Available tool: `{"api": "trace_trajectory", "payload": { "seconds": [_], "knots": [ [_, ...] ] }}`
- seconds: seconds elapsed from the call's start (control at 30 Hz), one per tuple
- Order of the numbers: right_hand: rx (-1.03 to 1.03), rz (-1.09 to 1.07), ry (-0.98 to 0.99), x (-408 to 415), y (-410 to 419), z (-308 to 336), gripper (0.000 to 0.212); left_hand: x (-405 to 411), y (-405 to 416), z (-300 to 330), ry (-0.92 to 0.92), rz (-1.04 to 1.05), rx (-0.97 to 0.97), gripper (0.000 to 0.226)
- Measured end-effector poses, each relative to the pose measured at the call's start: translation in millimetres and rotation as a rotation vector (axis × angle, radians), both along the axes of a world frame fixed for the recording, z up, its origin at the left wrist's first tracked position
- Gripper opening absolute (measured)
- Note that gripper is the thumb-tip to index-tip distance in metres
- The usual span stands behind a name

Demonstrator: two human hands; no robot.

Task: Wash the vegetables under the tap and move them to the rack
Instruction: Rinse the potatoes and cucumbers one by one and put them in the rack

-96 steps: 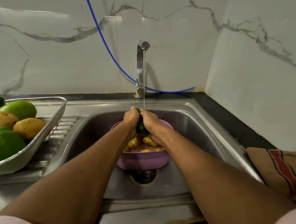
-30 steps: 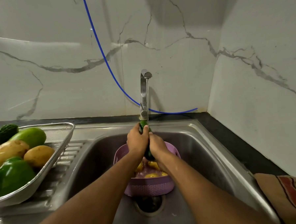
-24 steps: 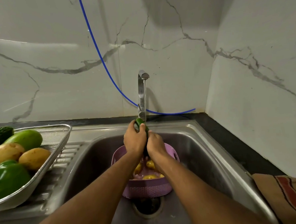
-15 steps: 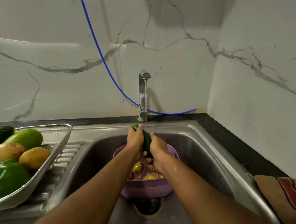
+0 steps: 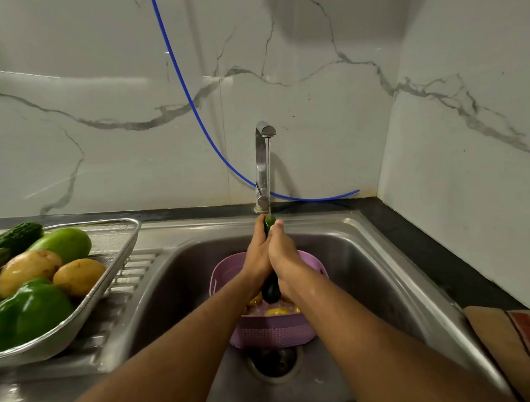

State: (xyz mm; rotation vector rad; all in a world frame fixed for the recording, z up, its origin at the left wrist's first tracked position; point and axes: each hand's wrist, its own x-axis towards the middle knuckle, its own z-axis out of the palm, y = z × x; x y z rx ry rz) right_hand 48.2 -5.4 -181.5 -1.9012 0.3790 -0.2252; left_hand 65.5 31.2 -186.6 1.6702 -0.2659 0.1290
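Observation:
A dark green cucumber (image 5: 271,289) stands almost upright under the thin water stream from the steel tap (image 5: 263,158). My left hand (image 5: 257,255) and my right hand (image 5: 283,255) wrap round its middle from both sides, so only its top tip and lower end show. Below them a purple colander (image 5: 272,328) sits in the steel sink (image 5: 369,275) with yellow potatoes (image 5: 275,311) inside. On the left draining board the metal mesh rack (image 5: 119,260) holds potatoes, a green pepper (image 5: 30,311), a green mango and cucumbers.
A blue hose (image 5: 187,94) runs down the marble wall behind the tap. A striped cloth (image 5: 523,344) lies on the dark counter at the right. The open drain (image 5: 275,360) sits in front of the colander.
My hands have slid up along the cucumber and turned it upright, with its top tip now right under the stream. The view has shifted slightly.

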Motion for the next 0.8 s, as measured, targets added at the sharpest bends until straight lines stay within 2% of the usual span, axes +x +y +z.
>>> {"api": "trace_trajectory", "payload": {
  "seconds": [0.03, 0.07, 0.1, 0.2, 0.3, 0.4, 0.57, 0.7, 0.8],
  "knots": [
    [0.375, -0.076, -0.070, -3.3, -0.1, 7.1, 0.056, -1.2, -0.8, -1.2, -0.002, 0.002, -0.001, 0.052],
    [0.596, 0.042, 0.002, 1.5, -1.9, 11.4, 0.052, -3.6, -2.5, 0.3, -0.019, 0.018, -0.010, 0.051],
    [0.505, 0.173, -0.033, -4.5, -14.8, 15.8, 0.055, -5.5, -3.6, 2.6, -0.043, 0.045, -0.025, 0.051],
    [0.648, 0.198, 0.092, -6.2, -39.9, 16.5, 0.068, -7.3, -3.0, 11.5, -0.132, 0.122, -0.046, 0.042],
    [0.701, 0.212, 0.214, -6.6, -34.4, 9.5, 0.060, -5.9, -3.2, 16.0, -0.177, 0.174, -0.077, 0.039],
    [0.831, 0.132, 0.139, -5.7, -22.5, 12.8, 0.057, -3.4, -5.9, 15.1, -0.183, 0.160, -0.043, 0.041],
    [0.549, 0.144, 0.046, 10.9, -30.6, 7.1, 0.051, -7.2, -6.4, 3.6, -0.073, 0.007, -0.085, 0.040],
    [0.550, 0.212, 0.051, 10.2, -38.4, 5.4, 0.062, -6.7, -9.6, 5.3, -0.048, 0.058, -0.139, 0.039],
    [0.594, 0.300, 0.032, 10.9, -43.1, 6.6, 0.060, -1.1, -7.3, 14.9, 0.005, 0.177, -0.324, 0.036]
  ]
}}
